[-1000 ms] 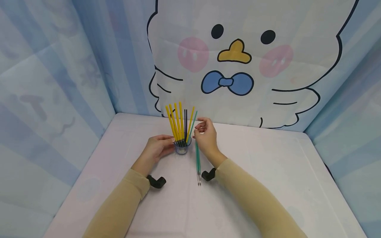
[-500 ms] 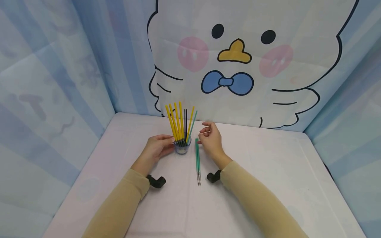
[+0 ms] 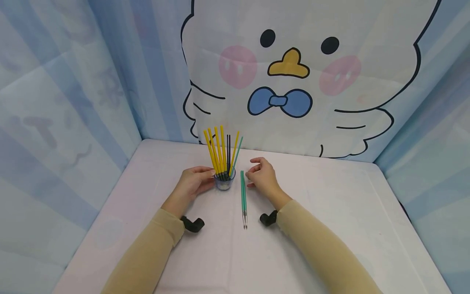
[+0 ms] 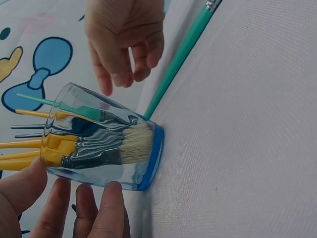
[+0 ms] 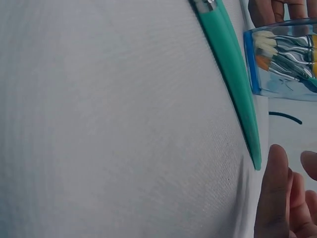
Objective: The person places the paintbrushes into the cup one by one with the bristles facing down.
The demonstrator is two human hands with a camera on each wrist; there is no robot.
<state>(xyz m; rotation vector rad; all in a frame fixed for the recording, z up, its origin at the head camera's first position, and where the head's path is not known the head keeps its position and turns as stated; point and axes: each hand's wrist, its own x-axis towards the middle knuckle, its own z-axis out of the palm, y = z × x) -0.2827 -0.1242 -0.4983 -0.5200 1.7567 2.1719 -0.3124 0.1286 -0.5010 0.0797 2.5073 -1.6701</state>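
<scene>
A clear cup with a blue base [image 3: 223, 186] stands upright, holding several yellow paintbrushes [image 3: 216, 153], two thin black-handled ones and a green one [image 3: 238, 153], bristles down. My left hand [image 3: 195, 179] is at the cup's left side; in the left wrist view its thumb touches near the rim and its fairly straight fingers [image 4: 113, 201] rest along the wall. Two green paintbrushes [image 3: 243, 194] lie side by side on the table right of the cup, metal ends toward me. Just right of their handle ends, my right hand [image 3: 265, 179] hovers with loosely bent fingers, holding nothing.
A pinkish-white cloth covers the table [image 3: 330, 228]. Behind it hangs a backdrop [image 3: 293, 134] with a cartoon bird, and pale blue curtains [image 3: 73, 102] close in the sides. Black wrist mounts [image 3: 193, 224] stick out below both sleeves.
My right hand has moved away from the cup, to the right and toward me, past the handle ends of the lying green brushes. My left hand, the cup and the brushes have stayed put.
</scene>
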